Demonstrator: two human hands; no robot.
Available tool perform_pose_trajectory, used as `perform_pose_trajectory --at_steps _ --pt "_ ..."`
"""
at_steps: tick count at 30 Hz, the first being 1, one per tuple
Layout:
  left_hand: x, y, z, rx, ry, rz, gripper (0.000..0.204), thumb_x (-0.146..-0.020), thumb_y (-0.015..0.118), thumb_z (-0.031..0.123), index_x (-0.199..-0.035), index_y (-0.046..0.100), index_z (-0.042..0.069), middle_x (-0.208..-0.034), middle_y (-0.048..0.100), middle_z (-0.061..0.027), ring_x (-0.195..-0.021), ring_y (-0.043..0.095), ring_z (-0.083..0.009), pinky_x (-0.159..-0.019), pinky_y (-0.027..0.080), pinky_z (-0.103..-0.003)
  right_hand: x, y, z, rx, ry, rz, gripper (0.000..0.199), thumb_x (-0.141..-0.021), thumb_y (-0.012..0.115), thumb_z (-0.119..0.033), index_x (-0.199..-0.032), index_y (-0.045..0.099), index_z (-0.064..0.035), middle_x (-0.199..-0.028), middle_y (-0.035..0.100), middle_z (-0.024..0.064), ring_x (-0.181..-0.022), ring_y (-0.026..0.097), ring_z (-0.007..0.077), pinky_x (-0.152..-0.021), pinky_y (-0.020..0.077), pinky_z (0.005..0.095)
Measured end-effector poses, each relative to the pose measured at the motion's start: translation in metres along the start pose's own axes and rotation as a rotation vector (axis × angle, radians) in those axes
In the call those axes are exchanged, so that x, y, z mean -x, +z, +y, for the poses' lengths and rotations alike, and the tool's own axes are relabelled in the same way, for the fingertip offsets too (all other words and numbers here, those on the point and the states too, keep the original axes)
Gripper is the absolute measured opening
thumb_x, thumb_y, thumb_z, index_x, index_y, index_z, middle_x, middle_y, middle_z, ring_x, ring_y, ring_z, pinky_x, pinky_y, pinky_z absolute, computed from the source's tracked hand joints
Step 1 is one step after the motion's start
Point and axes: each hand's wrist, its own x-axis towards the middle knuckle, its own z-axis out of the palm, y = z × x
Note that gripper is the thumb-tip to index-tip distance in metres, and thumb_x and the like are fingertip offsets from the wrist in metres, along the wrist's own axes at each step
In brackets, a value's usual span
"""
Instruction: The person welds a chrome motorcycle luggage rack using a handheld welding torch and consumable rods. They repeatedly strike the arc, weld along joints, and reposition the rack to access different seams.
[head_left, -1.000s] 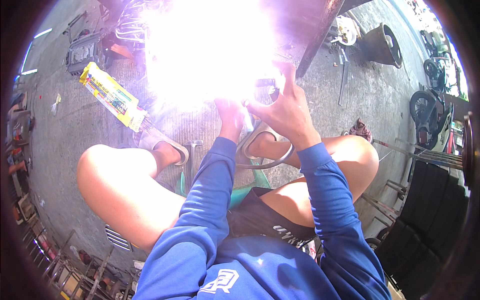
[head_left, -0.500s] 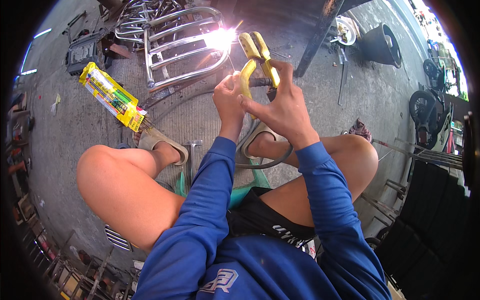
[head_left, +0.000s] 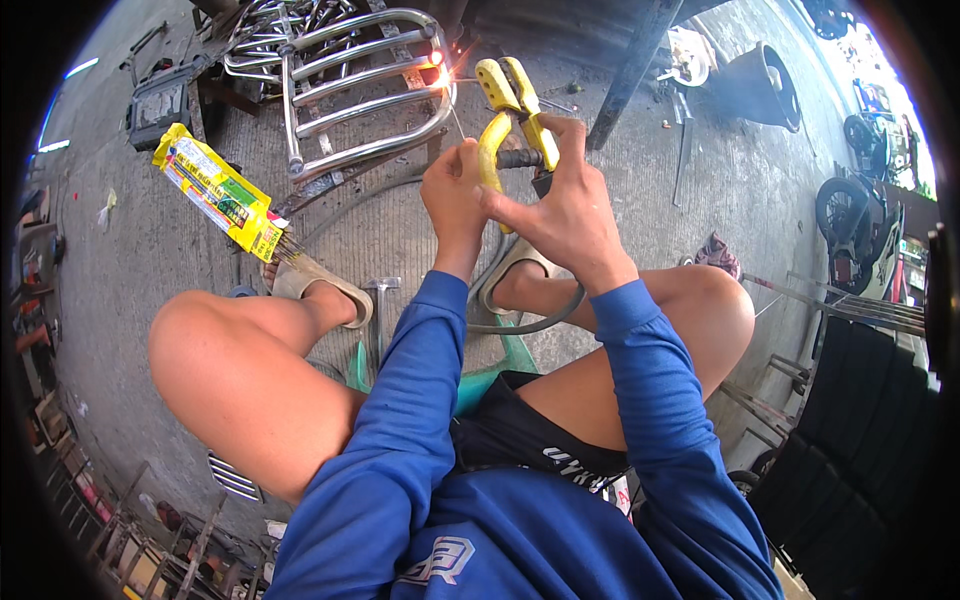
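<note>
My right hand (head_left: 565, 205) is wrapped round a yellow welding electrode holder (head_left: 530, 120), its jaws pointing away from me. A thin electrode (head_left: 466, 80) reaches left from the jaws to the right edge of a shiny tubular metal rack (head_left: 370, 97). Small orange glowing spots and sparks show there. Close beside the holder, my left hand (head_left: 455, 195) pinches a thin metal rod (head_left: 457, 118) that runs up to the same edge. My right thumb comes close to the left hand; whether they touch I cannot tell.
A yellow packet of rods (head_left: 215, 190) lies by my left foot. A hammer (head_left: 381, 290) rests between my feet, and a black cable (head_left: 545, 325) loops near my right foot. A dark metal leg (head_left: 635, 70) and a dark bucket (head_left: 760, 88) stand far right.
The large white-violet glare at the rack's edge has shrunk to small orange glowing spots with sparks. Both hands keep their grips and have barely moved.
</note>
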Motion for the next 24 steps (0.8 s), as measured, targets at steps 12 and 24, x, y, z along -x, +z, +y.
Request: perform_pose_trajectory --at_steps 12,24 --pt "0.0 -0.0022 -0.0044 -0.02 0.018 -0.026 0.037 -0.105 0.062 0.028 -0.084 0.071 -0.001 -0.07 0.063 -0.003 -0.067 0.054 -0.0097 -0.063 0.046 -0.035 0.001 0.0028 0.0 -0.028 0.016 -0.008 0.088 -0.075 0.085 -0.042 -0.141 0.04 -0.0046 -0.086 0.069 0.0279 -0.081 0.074 0.0454 -0.074 0.0585 0.0514" --pt "-0.0006 -0.004 -0.0089 0.006 0.016 -0.053 0.028 -0.103 0.062 0.022 -0.091 0.073 -0.001 -0.078 0.07 -0.0036 -0.068 0.058 -0.0095 -0.062 0.049 -0.034 -0.0004 -0.0022 -0.0057 -0.07 0.114 -0.097 0.089 -0.077 0.089 -0.039 -0.142 0.037 -0.0072 -0.106 0.07 0.0232 -0.086 0.073 0.0372 -0.079 0.0589 0.0482"
